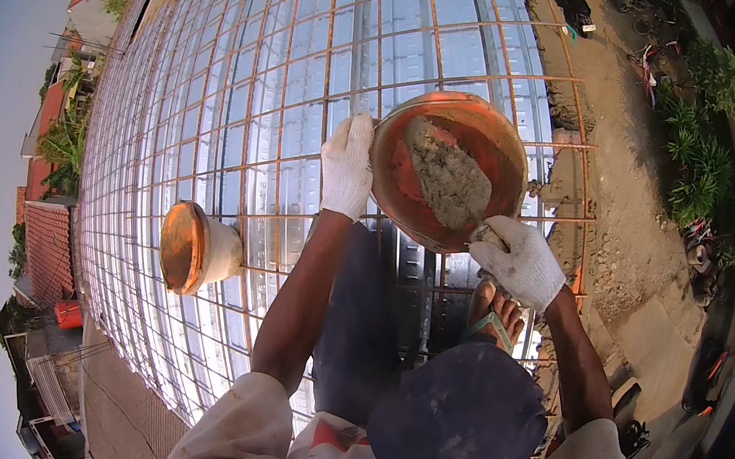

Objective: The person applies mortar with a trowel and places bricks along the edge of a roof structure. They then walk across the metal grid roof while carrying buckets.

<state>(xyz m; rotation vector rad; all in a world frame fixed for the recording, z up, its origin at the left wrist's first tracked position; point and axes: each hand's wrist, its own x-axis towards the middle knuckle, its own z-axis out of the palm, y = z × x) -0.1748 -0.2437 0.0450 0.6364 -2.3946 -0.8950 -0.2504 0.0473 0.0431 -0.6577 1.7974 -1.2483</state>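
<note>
My left hand point(348, 166), in a white knit glove, is closed on the left rim of an orange bucket point(386, 158) smeared with dried cement. The bucket is tipped so that its inside faces up toward me. My right hand point(519, 258), also gloved, is closed around the handle of a trowel point(480, 226) at the bucket's lower right rim. Its blade lies inside the bucket's mouth under a heap of wet grey mortar point(443, 176). The bucket's underside is hidden.
A grid of rusty rebar point(287, 101) runs over shiny corrugated metal decking point(249, 67). A second bucket, whitish with an orange rim point(199, 249), rests tilted at the left. My sandalled foot point(497, 312) is near the deck's right edge, with dirt ground point(644, 244) lower down beyond.
</note>
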